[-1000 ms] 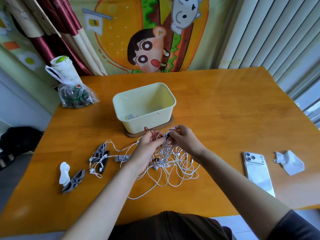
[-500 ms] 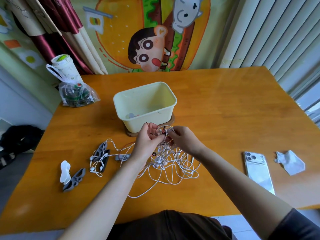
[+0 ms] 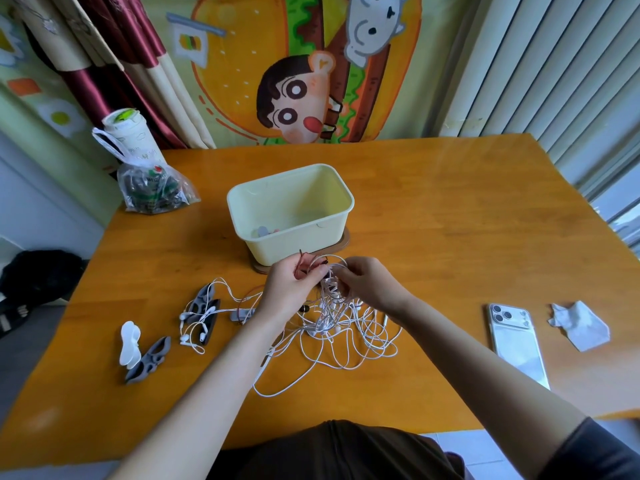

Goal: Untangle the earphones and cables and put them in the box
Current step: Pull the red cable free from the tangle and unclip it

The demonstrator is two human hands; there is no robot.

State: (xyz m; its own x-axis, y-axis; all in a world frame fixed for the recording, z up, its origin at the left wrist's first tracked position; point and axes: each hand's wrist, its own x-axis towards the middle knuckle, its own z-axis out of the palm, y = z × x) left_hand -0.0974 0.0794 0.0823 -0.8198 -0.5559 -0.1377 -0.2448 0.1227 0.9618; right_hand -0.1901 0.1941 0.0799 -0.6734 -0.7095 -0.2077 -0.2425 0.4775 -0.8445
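A tangle of white earphone cables (image 3: 341, 336) lies on the wooden table (image 3: 450, 216), its top lifted between my hands. My left hand (image 3: 289, 289) pinches a thin red cable (image 3: 300, 263) together with white strands. My right hand (image 3: 369, 282) pinches the white strands beside it. Both hands hover just in front of the pale yellow box (image 3: 294, 216), which stands on a brown coaster and holds a few small items. More white earbuds (image 3: 194, 327) trail left over dark grey cable holders (image 3: 204, 306).
A white clip (image 3: 130, 342) and a grey holder (image 3: 149, 358) lie at the left. A phone (image 3: 516, 341) and a crumpled tissue (image 3: 580, 325) lie at the right. A plastic bag with a cup (image 3: 145, 174) stands at the back left corner.
Both hands have lifted the top of the tangle slightly toward the box, and the red cable now sticks up from my left fingers.
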